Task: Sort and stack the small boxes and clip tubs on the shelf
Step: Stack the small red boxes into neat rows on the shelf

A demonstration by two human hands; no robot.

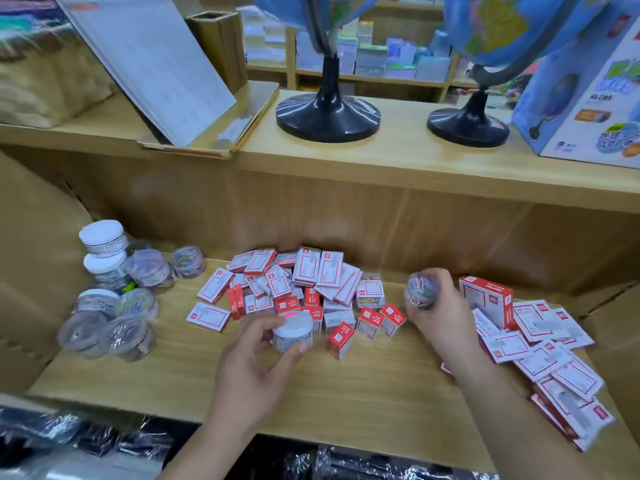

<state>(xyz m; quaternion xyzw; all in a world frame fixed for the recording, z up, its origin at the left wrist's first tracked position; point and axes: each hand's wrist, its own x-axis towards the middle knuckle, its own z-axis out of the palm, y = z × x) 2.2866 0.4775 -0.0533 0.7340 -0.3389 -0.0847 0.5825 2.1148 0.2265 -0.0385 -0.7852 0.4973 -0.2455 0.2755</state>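
Left of the loose heap of small red-and-white cardboard boxes (298, 289) on the pale wooden shelf (346, 386), the clear round plastic clip tubs with white lids (110, 289) sit in a shaky cluster, some stacked, some tipped on their sides. I judge that adding to it carelessly could roll one off the front edge. My left hand (256, 358) grips a white-lidded clear tub (292, 332) between thumb and fingers, just in front of the heap. My right hand (440, 317), at the heap's right, curls round a clear tub of coloured clips (422, 292). Swinging it across may topple the upright boxes. Further right of the heap, flatter red-and-white boxes (540, 344) lie fanned beside my right forearm.
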